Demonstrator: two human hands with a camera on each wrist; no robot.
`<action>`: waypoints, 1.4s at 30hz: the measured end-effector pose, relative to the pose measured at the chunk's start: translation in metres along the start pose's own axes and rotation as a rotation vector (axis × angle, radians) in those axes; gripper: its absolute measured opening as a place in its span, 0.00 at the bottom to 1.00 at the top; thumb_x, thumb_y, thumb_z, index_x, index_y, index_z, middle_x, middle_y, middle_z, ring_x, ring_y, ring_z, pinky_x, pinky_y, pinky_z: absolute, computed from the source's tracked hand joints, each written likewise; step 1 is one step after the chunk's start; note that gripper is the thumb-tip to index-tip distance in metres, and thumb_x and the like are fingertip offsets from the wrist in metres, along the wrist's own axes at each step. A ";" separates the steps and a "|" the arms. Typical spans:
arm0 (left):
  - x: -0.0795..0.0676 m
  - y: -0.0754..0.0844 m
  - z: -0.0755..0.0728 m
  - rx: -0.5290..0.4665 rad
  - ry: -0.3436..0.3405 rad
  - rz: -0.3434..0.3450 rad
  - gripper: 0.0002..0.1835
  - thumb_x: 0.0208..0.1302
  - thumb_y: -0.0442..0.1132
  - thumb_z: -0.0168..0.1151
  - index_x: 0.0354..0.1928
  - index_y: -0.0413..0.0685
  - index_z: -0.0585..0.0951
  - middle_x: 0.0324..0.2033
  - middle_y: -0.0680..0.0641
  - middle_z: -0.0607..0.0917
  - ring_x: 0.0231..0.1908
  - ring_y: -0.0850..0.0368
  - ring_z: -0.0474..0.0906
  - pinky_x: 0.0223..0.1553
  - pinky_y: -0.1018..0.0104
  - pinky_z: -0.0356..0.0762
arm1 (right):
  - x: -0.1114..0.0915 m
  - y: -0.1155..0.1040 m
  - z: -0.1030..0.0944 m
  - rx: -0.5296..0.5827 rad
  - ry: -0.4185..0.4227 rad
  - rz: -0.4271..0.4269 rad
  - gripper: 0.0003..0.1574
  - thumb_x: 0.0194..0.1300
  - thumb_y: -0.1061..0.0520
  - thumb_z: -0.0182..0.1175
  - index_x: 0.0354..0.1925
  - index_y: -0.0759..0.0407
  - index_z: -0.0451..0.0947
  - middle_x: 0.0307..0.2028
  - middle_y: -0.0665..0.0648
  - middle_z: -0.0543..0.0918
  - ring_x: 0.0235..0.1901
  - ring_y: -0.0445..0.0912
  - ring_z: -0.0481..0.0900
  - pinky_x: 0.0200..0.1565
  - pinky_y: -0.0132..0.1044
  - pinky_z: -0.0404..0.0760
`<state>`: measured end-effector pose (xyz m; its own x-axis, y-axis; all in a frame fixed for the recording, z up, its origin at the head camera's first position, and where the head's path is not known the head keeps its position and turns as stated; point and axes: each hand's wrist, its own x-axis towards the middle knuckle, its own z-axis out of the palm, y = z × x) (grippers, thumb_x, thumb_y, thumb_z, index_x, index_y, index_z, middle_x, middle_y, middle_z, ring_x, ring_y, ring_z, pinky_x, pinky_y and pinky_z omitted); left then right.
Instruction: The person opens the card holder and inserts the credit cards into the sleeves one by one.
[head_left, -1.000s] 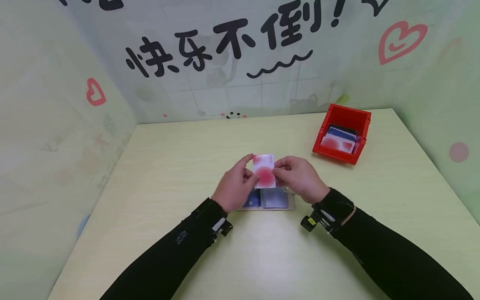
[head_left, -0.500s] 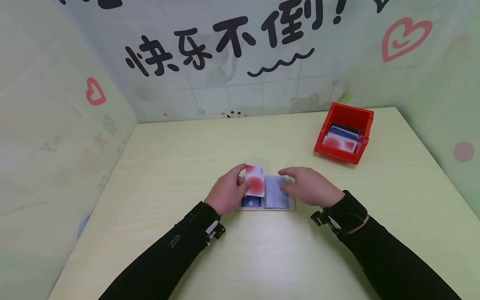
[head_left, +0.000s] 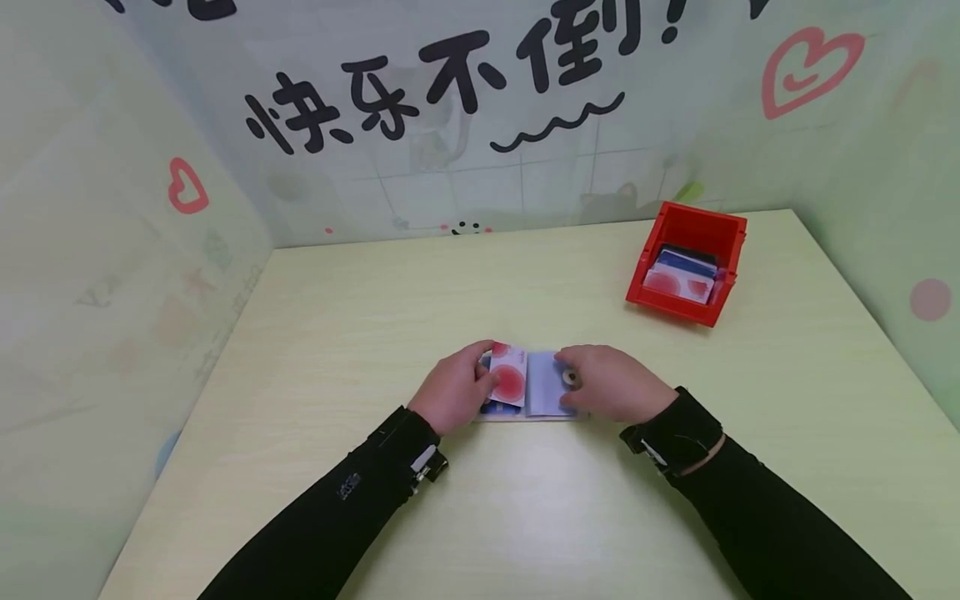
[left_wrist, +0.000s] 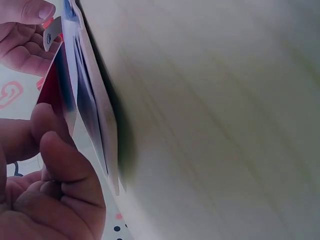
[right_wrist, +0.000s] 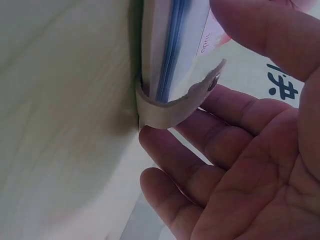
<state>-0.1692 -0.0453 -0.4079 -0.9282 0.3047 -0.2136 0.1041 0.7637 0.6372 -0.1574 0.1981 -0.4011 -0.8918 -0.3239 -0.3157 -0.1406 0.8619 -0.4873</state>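
My left hand (head_left: 453, 385) pinches a white card with a pink circle (head_left: 508, 375) by its left side. The card slants over the left half of an open card holder (head_left: 546, 387), where part of a blue card (head_left: 498, 408) shows below it. My right hand (head_left: 615, 383) is at the holder's right edge, thumb and fingers spread around the pages beside the pale snap strap (right_wrist: 167, 112). Bent fingers of the left hand (left_wrist: 60, 175) show beside the holder in the left wrist view. How far the card's lower edge sits in a sleeve cannot be told.
A red bin (head_left: 701, 229) holding several cards (head_left: 678, 283) stands at the back right of the pale wooden table (head_left: 360, 308). Printed walls enclose the table at the back and both sides.
The right hand has let go of the pink-and-white card and moved to the holder's right edge. The left hand has lowered the card leftward onto the holder's left half.
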 end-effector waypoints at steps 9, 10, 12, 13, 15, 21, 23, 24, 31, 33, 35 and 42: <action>0.000 0.001 0.003 0.021 -0.018 -0.001 0.30 0.77 0.44 0.63 0.76 0.48 0.71 0.24 0.50 0.74 0.26 0.56 0.73 0.27 0.67 0.67 | -0.001 -0.003 0.000 -0.065 0.016 -0.029 0.49 0.61 0.49 0.78 0.74 0.61 0.71 0.64 0.60 0.82 0.62 0.56 0.79 0.67 0.57 0.79; -0.001 0.000 0.002 0.023 -0.021 -0.003 0.30 0.77 0.45 0.63 0.76 0.49 0.71 0.24 0.50 0.75 0.26 0.55 0.73 0.27 0.67 0.67 | -0.001 -0.003 0.000 -0.069 0.019 -0.033 0.49 0.61 0.49 0.78 0.74 0.61 0.71 0.63 0.60 0.82 0.62 0.56 0.79 0.67 0.57 0.79; -0.001 0.000 0.002 0.026 -0.026 -0.005 0.30 0.76 0.45 0.64 0.76 0.50 0.71 0.25 0.49 0.76 0.25 0.55 0.73 0.28 0.67 0.68 | -0.001 -0.003 0.000 -0.073 0.024 -0.037 0.49 0.60 0.49 0.78 0.74 0.61 0.72 0.63 0.60 0.82 0.61 0.56 0.79 0.67 0.56 0.79; -0.002 0.000 0.002 0.027 -0.030 -0.007 0.30 0.76 0.45 0.64 0.76 0.50 0.71 0.25 0.49 0.77 0.26 0.55 0.74 0.29 0.67 0.69 | -0.001 -0.003 0.001 -0.075 0.027 -0.038 0.49 0.60 0.49 0.78 0.74 0.61 0.72 0.62 0.60 0.82 0.61 0.56 0.79 0.66 0.56 0.79; -0.002 0.000 0.001 0.029 -0.040 -0.005 0.30 0.76 0.45 0.64 0.76 0.51 0.72 0.26 0.49 0.78 0.26 0.55 0.74 0.30 0.66 0.70 | -0.001 -0.003 0.001 -0.077 0.032 -0.037 0.49 0.60 0.49 0.79 0.74 0.61 0.72 0.62 0.60 0.83 0.60 0.55 0.79 0.66 0.56 0.80; -0.003 -0.001 -0.002 0.040 -0.043 -0.002 0.29 0.75 0.45 0.65 0.75 0.51 0.73 0.25 0.49 0.78 0.26 0.55 0.74 0.30 0.65 0.69 | -0.001 0.000 0.002 -0.095 0.045 -0.046 0.49 0.59 0.48 0.79 0.73 0.61 0.73 0.61 0.59 0.83 0.59 0.54 0.80 0.66 0.56 0.80; -0.004 -0.001 -0.002 0.045 -0.038 -0.003 0.29 0.75 0.44 0.65 0.75 0.51 0.73 0.25 0.49 0.77 0.26 0.55 0.74 0.30 0.65 0.69 | 0.000 0.000 0.003 -0.104 0.048 -0.051 0.49 0.59 0.48 0.80 0.73 0.61 0.73 0.60 0.58 0.84 0.58 0.54 0.80 0.65 0.55 0.81; -0.004 -0.001 -0.002 0.049 -0.035 -0.002 0.29 0.75 0.44 0.65 0.75 0.51 0.73 0.25 0.49 0.77 0.26 0.55 0.74 0.30 0.65 0.69 | 0.000 0.000 0.003 -0.108 0.050 -0.054 0.49 0.58 0.48 0.80 0.73 0.61 0.73 0.60 0.58 0.84 0.58 0.54 0.80 0.65 0.55 0.81; 0.000 0.000 -0.001 0.056 -0.037 0.009 0.28 0.76 0.44 0.64 0.75 0.51 0.73 0.24 0.50 0.77 0.26 0.55 0.74 0.30 0.65 0.70 | -0.001 0.000 0.003 -0.114 0.059 -0.055 0.48 0.59 0.48 0.80 0.71 0.61 0.74 0.60 0.59 0.84 0.58 0.55 0.81 0.66 0.56 0.80; 0.000 0.000 -0.001 0.055 -0.038 0.007 0.28 0.76 0.44 0.64 0.75 0.51 0.73 0.24 0.50 0.77 0.26 0.56 0.74 0.30 0.66 0.69 | -0.001 0.000 0.003 -0.113 0.059 -0.056 0.47 0.59 0.48 0.79 0.71 0.61 0.75 0.59 0.59 0.84 0.58 0.55 0.81 0.66 0.56 0.80; 0.000 0.001 -0.001 0.054 -0.041 0.004 0.28 0.76 0.45 0.64 0.75 0.51 0.73 0.24 0.50 0.77 0.25 0.56 0.74 0.29 0.66 0.69 | -0.001 0.001 0.004 -0.114 0.060 -0.054 0.47 0.59 0.48 0.79 0.71 0.61 0.75 0.59 0.59 0.85 0.58 0.55 0.81 0.66 0.56 0.80; -0.003 0.002 0.001 0.053 -0.049 0.012 0.29 0.76 0.45 0.64 0.75 0.50 0.72 0.25 0.50 0.77 0.27 0.55 0.74 0.31 0.66 0.70 | -0.001 0.002 0.007 -0.122 0.067 -0.064 0.45 0.59 0.47 0.79 0.70 0.60 0.76 0.57 0.58 0.85 0.56 0.54 0.81 0.65 0.55 0.81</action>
<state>-0.1664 -0.0440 -0.4066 -0.9084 0.3400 -0.2432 0.1348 0.7888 0.5996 -0.1540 0.1970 -0.4072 -0.9056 -0.3566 -0.2297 -0.2458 0.8826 -0.4007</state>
